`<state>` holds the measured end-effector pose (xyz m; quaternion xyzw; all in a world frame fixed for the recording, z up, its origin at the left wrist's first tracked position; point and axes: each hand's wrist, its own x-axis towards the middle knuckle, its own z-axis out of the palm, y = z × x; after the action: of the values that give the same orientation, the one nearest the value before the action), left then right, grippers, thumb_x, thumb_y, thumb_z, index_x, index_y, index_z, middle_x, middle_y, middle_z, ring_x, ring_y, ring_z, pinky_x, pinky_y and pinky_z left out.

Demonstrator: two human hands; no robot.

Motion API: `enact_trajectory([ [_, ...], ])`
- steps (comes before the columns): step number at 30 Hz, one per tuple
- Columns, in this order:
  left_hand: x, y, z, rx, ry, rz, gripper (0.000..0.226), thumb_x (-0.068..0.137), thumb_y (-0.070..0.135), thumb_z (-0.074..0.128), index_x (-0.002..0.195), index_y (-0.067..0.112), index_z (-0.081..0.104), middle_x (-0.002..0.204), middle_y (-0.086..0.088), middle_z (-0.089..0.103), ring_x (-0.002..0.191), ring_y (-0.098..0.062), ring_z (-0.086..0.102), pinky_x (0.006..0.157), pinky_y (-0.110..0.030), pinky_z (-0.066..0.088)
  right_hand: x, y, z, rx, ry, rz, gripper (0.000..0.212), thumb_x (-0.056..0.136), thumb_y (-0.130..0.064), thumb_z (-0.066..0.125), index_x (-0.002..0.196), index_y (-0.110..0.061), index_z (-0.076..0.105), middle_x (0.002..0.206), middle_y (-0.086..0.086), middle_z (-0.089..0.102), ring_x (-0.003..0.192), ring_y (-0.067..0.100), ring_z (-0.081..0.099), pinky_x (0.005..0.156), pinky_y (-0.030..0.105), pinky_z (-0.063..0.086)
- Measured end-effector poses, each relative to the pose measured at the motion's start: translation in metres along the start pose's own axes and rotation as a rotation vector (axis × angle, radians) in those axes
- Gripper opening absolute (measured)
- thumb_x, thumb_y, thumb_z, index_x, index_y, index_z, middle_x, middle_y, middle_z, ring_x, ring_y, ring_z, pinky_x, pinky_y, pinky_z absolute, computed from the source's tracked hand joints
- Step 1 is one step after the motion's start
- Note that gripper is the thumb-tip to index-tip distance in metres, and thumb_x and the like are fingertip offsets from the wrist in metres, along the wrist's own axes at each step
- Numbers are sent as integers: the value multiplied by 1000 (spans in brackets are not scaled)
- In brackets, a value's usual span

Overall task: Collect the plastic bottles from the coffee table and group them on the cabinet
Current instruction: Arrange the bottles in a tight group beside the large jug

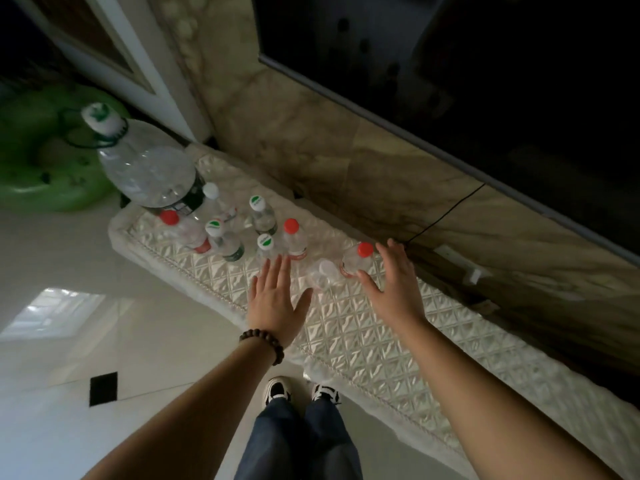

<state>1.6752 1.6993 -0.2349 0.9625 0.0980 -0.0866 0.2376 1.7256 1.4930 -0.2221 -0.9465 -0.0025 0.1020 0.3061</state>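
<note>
**Cabinet top: bottles at risk of toppling**

Item 1. My right hand (393,282): fingers spread apart, empty, cupped just beside the red-capped bottle (356,259). A careless sweep could knock it over onto the clear-capped bottle (323,273), which stands between my two hands.

Item 2. My left hand (277,299): flat, fingers apart, holding nothing. Just beyond its fingertips stands the main cluster of bottles (242,230), tightly packed. A push there could start a chain of falls.

Item 3. Large jug (145,168), beyond the cluster, close to the end of the cabinet (381,348): a shunt could tip it over the edge.

Item 4. Quilted cover: uneven footing for light, empty bottles.
</note>
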Motion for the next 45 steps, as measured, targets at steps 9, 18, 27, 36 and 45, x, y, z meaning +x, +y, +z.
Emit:
enact_trajectory([
  [9,-26,-28,-70,-23,195,-155,74,90,56,41,150,23,12,157,0,14,145,-18,6,118,-40,7,-13,-67,-3,-3,-116,-168,59,92,-40,53,143,-16,36,155,5,27,145,19,15,116,36,21],
  [18,-13,-105,-112,-113,249,-336,76,88,52,51,149,22,17,156,0,18,145,-19,10,118,-42,12,26,-152,45,-9,-170,-233,54,91,-35,56,140,-15,41,152,8,33,143,21,23,114,36,27],
  [27,56,-199,-130,-338,230,-424,82,81,46,64,147,19,23,153,-6,24,141,-24,21,113,-45,27,104,-244,117,-78,-229,-185,60,92,-38,55,144,-20,34,155,3,27,143,19,22,113,32,24],
  [36,151,-228,-74,-539,171,-457,69,75,38,75,133,21,42,137,1,42,121,-20,46,98,-31,42,200,-268,195,-260,-344,-146,51,88,-34,63,135,-20,46,135,8,53,122,26,52,96,38,47],
  [45,165,-235,-39,-607,402,-397,30,76,27,75,103,24,61,104,9,60,86,-7,54,73,-20,44,227,-237,206,-238,-335,-232,36,84,-32,68,117,-22,59,114,5,66,102,23,61,85,41,55],
])
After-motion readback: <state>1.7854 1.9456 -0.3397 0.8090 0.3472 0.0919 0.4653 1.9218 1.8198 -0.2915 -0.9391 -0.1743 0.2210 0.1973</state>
